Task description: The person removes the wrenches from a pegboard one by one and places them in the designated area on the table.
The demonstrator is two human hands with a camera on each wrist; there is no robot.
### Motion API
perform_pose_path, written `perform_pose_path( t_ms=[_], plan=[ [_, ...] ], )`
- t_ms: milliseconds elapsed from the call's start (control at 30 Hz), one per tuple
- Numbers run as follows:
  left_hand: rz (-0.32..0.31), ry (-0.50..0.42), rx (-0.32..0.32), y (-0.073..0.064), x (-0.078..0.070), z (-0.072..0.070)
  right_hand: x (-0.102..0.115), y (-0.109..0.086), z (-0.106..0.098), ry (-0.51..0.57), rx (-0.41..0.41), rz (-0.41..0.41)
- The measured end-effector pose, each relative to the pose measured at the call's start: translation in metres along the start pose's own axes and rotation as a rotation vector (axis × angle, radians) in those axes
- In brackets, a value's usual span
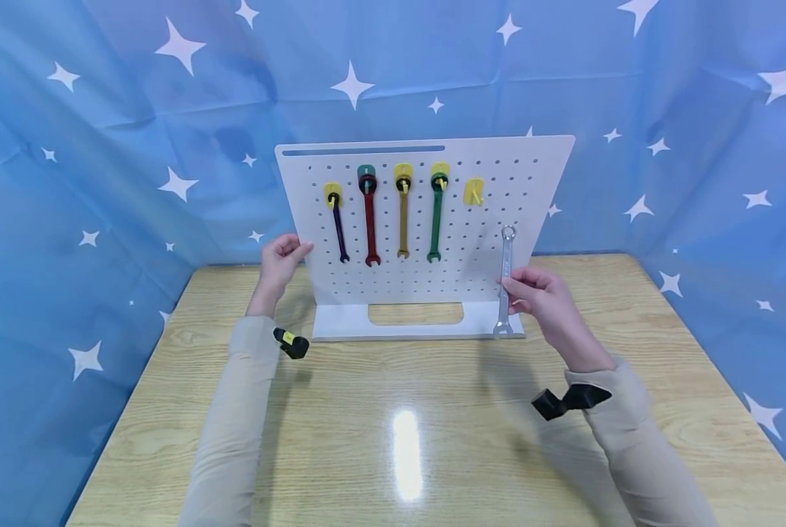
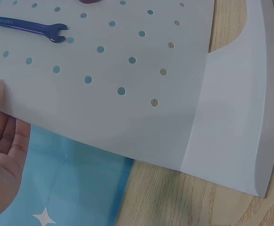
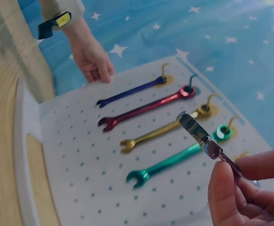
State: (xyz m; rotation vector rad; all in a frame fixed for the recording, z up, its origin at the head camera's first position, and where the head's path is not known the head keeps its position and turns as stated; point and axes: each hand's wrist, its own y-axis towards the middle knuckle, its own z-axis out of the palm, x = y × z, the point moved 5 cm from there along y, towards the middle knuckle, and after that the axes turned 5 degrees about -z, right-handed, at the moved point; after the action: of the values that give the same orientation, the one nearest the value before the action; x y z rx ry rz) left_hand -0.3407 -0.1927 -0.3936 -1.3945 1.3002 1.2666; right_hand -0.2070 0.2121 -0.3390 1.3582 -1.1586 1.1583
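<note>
Between thumb and fingers my right hand pinches a silver combination wrench, ring end up, in front of the pegboard's right side. My left hand grips the left edge of the white pegboard, thumb on the front face and fingers behind, as the left wrist view shows. From hooks on the board hang a dark blue wrench, a red wrench, a gold wrench and a green wrench. Right of the green one, a yellow hook bears nothing.
The pegboard stands on a white base with a cut-out slot, on a wood-grain table. A blue cloth with white stars hangs behind and at both sides. Black wrist cameras sit on both sleeves.
</note>
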Motion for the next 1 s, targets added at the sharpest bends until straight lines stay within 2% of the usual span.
perform_pose_path(
  t_ms=[367, 767, 1000],
  plan=[
    [-0.021, 0.002, -0.014, -0.001, 0.003, -0.003, -0.031, -0.021, -0.021, -0.001, 0.015, 0.076],
    [0.005, 0.0, -0.018, 0.0, 0.002, -0.004, -0.06, -0.043, -0.043, -0.046, 0.023, 0.139],
    [0.023, -0.016, -0.014, 0.001, 0.001, -0.001, -0.078, -0.057, -0.059, -0.066, 0.03, 0.208]
  ],
)
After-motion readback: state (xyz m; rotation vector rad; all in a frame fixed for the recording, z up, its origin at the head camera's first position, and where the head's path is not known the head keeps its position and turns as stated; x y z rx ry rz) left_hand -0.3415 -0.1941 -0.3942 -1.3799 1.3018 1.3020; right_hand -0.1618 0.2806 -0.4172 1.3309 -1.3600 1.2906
